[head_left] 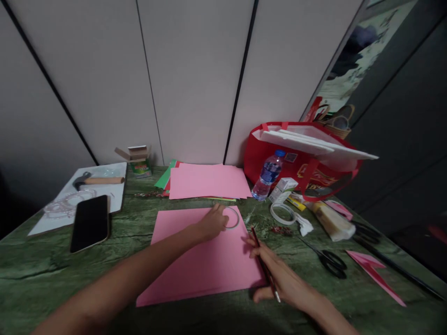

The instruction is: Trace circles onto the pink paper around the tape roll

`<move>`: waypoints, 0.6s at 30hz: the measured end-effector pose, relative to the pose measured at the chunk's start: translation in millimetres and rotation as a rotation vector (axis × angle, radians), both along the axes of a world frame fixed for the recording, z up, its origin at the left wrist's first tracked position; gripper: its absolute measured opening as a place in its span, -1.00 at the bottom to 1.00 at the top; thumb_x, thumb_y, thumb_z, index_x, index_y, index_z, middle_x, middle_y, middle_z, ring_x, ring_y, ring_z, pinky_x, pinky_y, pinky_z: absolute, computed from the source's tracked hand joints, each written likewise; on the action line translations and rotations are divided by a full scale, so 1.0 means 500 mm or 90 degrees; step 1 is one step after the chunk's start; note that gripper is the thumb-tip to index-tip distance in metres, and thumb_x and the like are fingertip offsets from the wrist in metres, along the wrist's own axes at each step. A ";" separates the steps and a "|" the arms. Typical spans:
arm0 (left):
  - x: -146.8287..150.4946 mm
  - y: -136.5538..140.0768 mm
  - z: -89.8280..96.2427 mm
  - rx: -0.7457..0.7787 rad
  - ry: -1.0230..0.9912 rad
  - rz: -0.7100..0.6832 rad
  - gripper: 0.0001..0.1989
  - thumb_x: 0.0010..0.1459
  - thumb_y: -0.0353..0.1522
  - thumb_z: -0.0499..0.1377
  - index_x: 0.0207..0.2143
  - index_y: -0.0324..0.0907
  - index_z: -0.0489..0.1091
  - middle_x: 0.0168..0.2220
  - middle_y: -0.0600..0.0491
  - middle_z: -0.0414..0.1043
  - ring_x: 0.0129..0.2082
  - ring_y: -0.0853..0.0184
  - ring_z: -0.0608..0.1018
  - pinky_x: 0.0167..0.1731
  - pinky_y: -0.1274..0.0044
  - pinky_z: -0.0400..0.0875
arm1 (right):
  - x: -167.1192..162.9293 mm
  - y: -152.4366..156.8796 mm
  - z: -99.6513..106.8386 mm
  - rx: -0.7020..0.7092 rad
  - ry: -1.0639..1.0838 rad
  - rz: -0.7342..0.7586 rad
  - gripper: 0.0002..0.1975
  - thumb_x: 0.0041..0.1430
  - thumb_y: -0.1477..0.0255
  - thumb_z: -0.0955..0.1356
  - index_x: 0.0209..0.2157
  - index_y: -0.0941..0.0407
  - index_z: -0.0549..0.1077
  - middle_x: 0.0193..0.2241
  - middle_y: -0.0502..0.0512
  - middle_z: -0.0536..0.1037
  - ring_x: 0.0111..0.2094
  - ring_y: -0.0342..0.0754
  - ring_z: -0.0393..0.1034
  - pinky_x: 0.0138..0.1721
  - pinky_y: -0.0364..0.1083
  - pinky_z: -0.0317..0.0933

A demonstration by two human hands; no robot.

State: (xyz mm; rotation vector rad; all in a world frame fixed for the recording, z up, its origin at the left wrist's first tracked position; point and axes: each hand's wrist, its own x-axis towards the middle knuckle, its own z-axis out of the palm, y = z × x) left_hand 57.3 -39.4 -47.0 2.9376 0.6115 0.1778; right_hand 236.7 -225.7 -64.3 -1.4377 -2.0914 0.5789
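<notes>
A sheet of pink paper (206, 265) lies on the table in front of me. Near its far right corner rests a thin pale ring (238, 217), and my left hand (213, 221) grips its left side with closed fingers. My right hand (275, 279) is at the sheet's right edge, holding a dark red pencil (262, 263). The pencil lies slanted across the fingers, its pale end toward me. Whether the right fingertips touch the paper I cannot tell.
Behind the sheet lies a stack of coloured paper (209, 181). A water bottle (268, 174), a roll of white tape (279, 214), scissors (331, 263) and a red bag (254, 149) are on the right. A phone (91, 223) and a hammer (104, 180) lie left.
</notes>
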 end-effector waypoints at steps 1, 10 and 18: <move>-0.004 -0.002 -0.008 0.003 -0.030 0.004 -0.90 0.10 -0.50 0.16 -0.48 -0.27 0.32 -0.15 -0.16 0.31 -0.06 0.11 0.31 -0.10 0.28 0.27 | 0.000 -0.009 -0.006 -0.015 -0.014 -0.001 -0.36 -0.10 0.11 0.46 -0.03 0.05 0.22 0.24 0.29 0.10 0.26 0.15 -0.05 0.20 0.14 -0.02; -0.081 -0.025 -0.015 -0.001 -0.223 0.020 -0.84 0.17 -0.60 -0.01 -0.38 -0.20 0.16 -0.07 -0.11 0.22 0.00 0.22 0.29 -0.04 0.30 0.32 | -0.022 -0.010 -0.022 -0.036 -0.003 -0.052 -0.64 0.15 0.23 0.33 -0.08 0.08 0.21 0.22 0.32 0.14 0.26 0.08 -0.03 0.19 0.14 -0.02; -0.093 -0.104 -0.044 0.113 -0.143 -0.075 -0.88 0.19 -0.55 0.01 -0.22 -0.26 0.25 -0.14 -0.09 0.33 0.06 0.14 0.32 0.09 0.18 0.24 | -0.045 0.006 -0.031 0.009 0.033 -0.092 -0.64 0.12 0.27 0.36 -0.10 0.06 0.22 0.18 0.27 0.20 0.22 0.09 0.05 0.16 0.09 0.06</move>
